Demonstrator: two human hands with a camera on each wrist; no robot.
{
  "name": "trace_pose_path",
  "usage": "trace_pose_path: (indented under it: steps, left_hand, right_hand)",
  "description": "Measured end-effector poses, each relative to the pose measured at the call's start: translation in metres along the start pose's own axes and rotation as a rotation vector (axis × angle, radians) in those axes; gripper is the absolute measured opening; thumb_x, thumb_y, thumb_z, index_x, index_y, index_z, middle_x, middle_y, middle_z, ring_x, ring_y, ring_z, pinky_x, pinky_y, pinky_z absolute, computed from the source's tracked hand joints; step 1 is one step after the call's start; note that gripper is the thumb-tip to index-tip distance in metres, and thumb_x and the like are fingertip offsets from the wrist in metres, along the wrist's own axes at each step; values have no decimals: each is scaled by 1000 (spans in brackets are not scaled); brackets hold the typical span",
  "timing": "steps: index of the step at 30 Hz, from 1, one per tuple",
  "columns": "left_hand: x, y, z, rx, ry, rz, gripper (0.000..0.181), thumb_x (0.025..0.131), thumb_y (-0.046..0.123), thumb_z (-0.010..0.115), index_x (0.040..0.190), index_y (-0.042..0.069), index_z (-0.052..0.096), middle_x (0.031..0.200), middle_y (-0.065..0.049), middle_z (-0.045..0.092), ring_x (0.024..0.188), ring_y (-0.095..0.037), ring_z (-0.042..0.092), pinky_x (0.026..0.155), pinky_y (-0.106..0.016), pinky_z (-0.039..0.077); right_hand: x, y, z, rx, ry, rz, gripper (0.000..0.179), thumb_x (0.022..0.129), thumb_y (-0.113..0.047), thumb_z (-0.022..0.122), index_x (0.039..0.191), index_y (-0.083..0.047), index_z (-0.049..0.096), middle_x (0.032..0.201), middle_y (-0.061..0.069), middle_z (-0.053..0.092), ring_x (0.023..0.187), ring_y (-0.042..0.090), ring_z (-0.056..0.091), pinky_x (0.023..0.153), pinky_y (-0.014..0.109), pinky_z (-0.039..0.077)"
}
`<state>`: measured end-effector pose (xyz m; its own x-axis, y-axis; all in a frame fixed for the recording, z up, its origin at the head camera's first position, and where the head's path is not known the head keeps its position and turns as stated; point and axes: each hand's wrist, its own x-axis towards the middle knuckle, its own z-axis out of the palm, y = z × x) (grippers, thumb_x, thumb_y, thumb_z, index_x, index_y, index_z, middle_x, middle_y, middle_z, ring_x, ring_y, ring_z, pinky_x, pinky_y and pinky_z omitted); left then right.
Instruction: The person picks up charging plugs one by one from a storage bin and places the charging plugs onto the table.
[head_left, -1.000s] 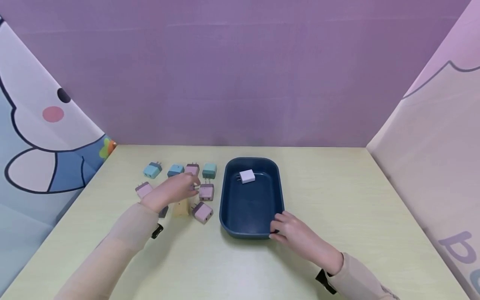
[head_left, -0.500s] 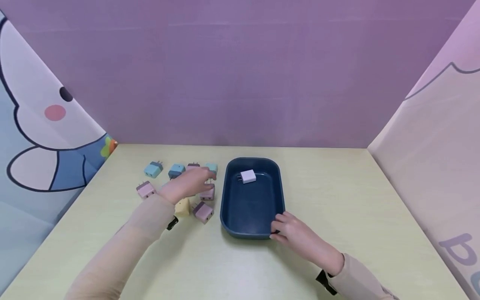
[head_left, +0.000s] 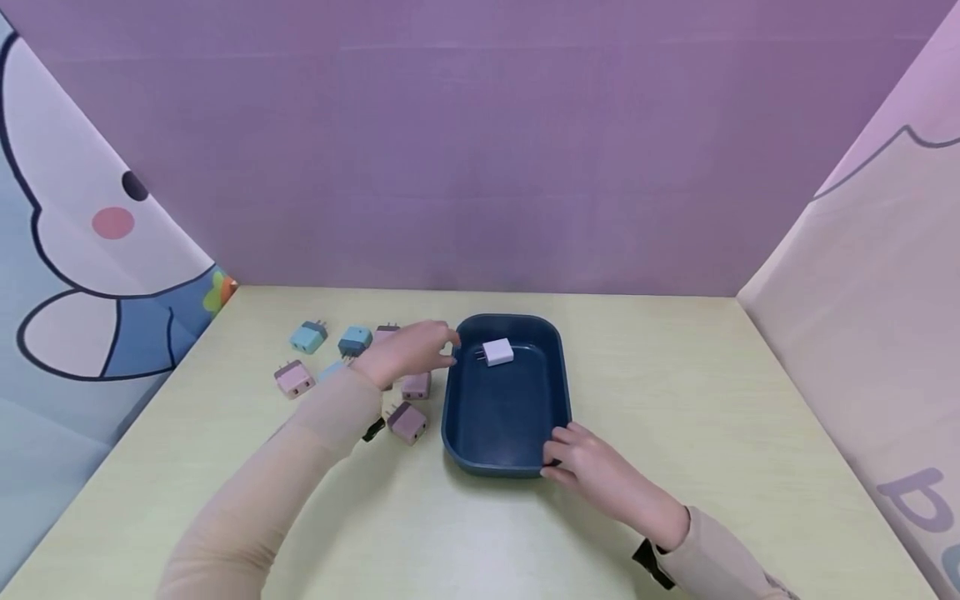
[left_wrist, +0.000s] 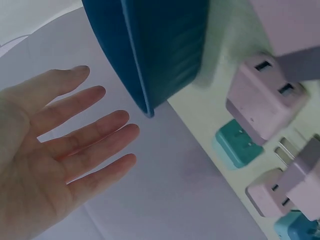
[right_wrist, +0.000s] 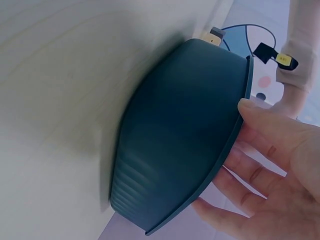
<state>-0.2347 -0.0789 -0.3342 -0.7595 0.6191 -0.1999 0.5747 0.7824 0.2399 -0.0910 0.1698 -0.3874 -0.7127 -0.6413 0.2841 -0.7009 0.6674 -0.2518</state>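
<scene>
My left hand (head_left: 408,348) reaches over the chargers to the left rim of a dark blue plastic bin (head_left: 504,417). Its fingers are spread and relaxed, with nothing in them, in the left wrist view. A white plug-in charger (head_left: 497,352) lies inside the bin near the far end. My right hand (head_left: 592,471) holds the bin's near right corner, thumb and fingers curled over the rim. Below the left hand are a pink charger (left_wrist: 267,97) and a teal charger (left_wrist: 237,145); the teal one is hidden in the head view.
More chargers lie loosely grouped left of the bin: a teal-and-blue one (head_left: 309,337), a blue one (head_left: 355,341), and pink ones such as the near pink charger (head_left: 407,422). A purple backdrop (head_left: 480,150) stands behind the table (head_left: 675,392).
My left hand has moved right and slightly away, from over the chargers to the bin's left rim. The right hand stays at the bin's corner.
</scene>
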Motion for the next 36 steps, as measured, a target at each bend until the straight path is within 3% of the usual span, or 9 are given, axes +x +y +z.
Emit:
trace_pose_path:
  steps: [7, 16, 26, 31, 36]
  left_hand:
    - [15, 13, -3, 56, -8, 32, 29, 87, 19, 57, 111, 4, 60, 113, -10, 58, 101, -21, 55, 84, -32, 44]
    - [35, 31, -5, 49, -11, 73, 29, 87, 16, 56, 113, 3, 59, 115, -10, 58, 103, -21, 54, 87, -32, 42]
    - [55, 45, -6, 20, -62, 35, 31, 89, 19, 53, 117, 7, 57, 118, -5, 54, 105, -18, 51, 89, -30, 41]
    - [64, 48, -5, 17, -76, 27, 29, 89, 18, 53, 115, 7, 57, 117, -4, 55, 97, -15, 52, 84, -28, 42]
    - [74, 51, -3, 9, -80, 7, 18, 88, 17, 54, 102, 7, 60, 99, -3, 57, 79, -14, 50, 71, -27, 42]
  right_hand:
    - [0, 1, 0, 1, 5, -3, 13, 74, -12, 69, 71, -14, 57, 71, -8, 47, 67, 6, 37, 58, 17, 36]
    - [0, 0, 0, 3, -9, 11, 12, 75, -13, 69, 71, -15, 57, 70, -8, 47, 66, 6, 37, 57, 17, 35]
    - [1, 0, -1, 3, -38, 32, 10, 76, -14, 68, 72, -15, 58, 71, -9, 47, 67, 6, 37, 58, 17, 36]
    - [1, -1, -2, 7, -35, 27, 11, 75, -13, 68, 72, -15, 58, 71, -9, 48, 67, 6, 37, 58, 17, 35]
    - [1, -1, -2, 14, -29, 19, 11, 75, -13, 68, 72, -15, 58, 71, -9, 47, 67, 6, 37, 58, 16, 35]
